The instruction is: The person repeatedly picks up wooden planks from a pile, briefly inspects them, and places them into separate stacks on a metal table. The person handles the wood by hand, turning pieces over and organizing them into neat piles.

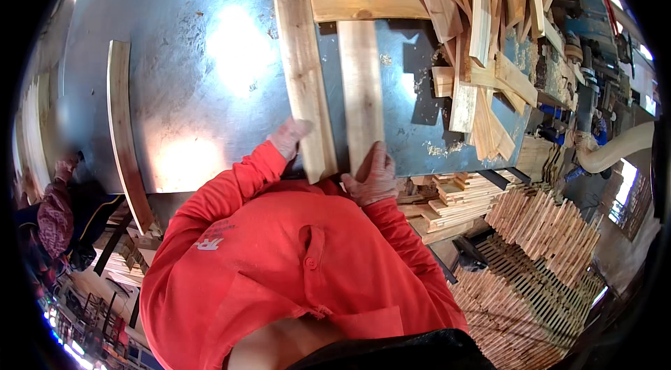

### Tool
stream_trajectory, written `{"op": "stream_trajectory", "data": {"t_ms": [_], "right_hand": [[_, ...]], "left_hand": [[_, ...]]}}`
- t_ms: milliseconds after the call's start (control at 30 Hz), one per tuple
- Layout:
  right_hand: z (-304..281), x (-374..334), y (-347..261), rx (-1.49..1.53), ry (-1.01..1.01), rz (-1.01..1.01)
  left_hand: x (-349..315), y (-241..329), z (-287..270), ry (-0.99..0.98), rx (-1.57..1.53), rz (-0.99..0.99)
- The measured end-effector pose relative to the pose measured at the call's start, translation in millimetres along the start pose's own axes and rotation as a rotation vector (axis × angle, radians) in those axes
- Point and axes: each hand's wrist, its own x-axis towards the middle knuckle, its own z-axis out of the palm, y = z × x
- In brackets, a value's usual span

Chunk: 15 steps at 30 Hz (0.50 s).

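Note:
Two long, pale wooden boards lie lengthwise in front of me on a metal-topped table (pixel 168 83). My left hand (pixel 289 138) is closed at the left edge of the left wooden board (pixel 302 66), its fingertips slightly blurred. With fingers and thumb around its near end, my right hand (pixel 372 175) grips the right wooden board (pixel 361 83). A third wooden board (pixel 370 3) lies crosswise beyond them, touching the left board's far part. Both forearms are in red sleeves.
A jumbled pile of wooden strips (pixel 482 13) covers the table's far right. One curved strip (pixel 121 111) overhangs the near edge at left. A co-worker's hand (pixel 66 167) is at far left. Stacked slats (pixel 538 265) stand below right, near a hose (pixel 618 153).

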Motion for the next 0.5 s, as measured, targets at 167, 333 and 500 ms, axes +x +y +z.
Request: {"op": "stream_trajectory", "data": {"t_ms": [167, 333, 500], "right_hand": [[-0.9, 55.2, -0.4, -0.298, -0.237, -0.595], [-90.1, 197.0, -108.3, -0.535, 0.475, -0.946], [-99.7, 331.2, -134.9, -0.76, 0.266, -0.829]], "left_hand": [[12.3, -9.6, 30.8, 0.172, 0.586, -0.1], [-3.5, -33.0, -57.3, 0.459, 0.402, 0.076], [-36.0, 12.6, -94.8, 0.571, -0.003, 0.113]]}}
